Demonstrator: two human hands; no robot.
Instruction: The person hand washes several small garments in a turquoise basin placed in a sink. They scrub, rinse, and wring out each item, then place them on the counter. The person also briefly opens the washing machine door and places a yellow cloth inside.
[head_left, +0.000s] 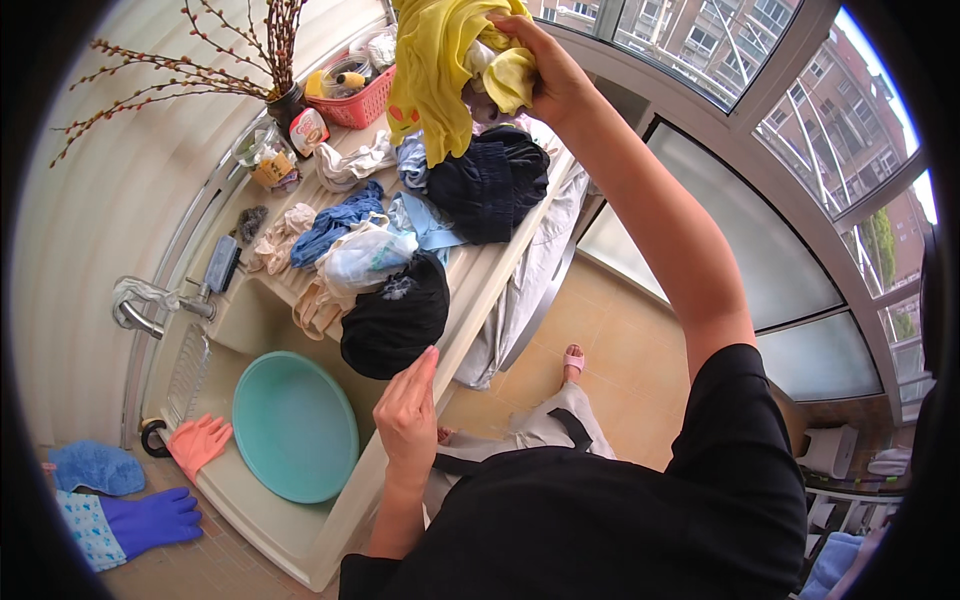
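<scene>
Raised at the top of the view, my right hand (551, 71) grips a bunch of yellow cloth (442, 75) with some whitish cloth bundled in it. My left hand (409, 412) is near the sink's front edge, just below a black garment (397, 322); its fingers are extended together, and no object shows in it. Heaped on the ribbed counter are a dark navy garment (491, 184), a blue cloth (337, 221), a light blue cloth (424, 221), beige cloth (285, 236) and a white-and-blue bundle (367, 255). A turquoise plastic basin (296, 427) sits in the sink.
A faucet (199, 306) and a scrub brush (222, 264) are at the wall side. An orange rubber glove (199, 444) lies over the sink's edge, a purple glove (150, 516) beyond it. A red basket (360, 105), a glass jar (266, 154) and a vase of branches (287, 112) stand behind.
</scene>
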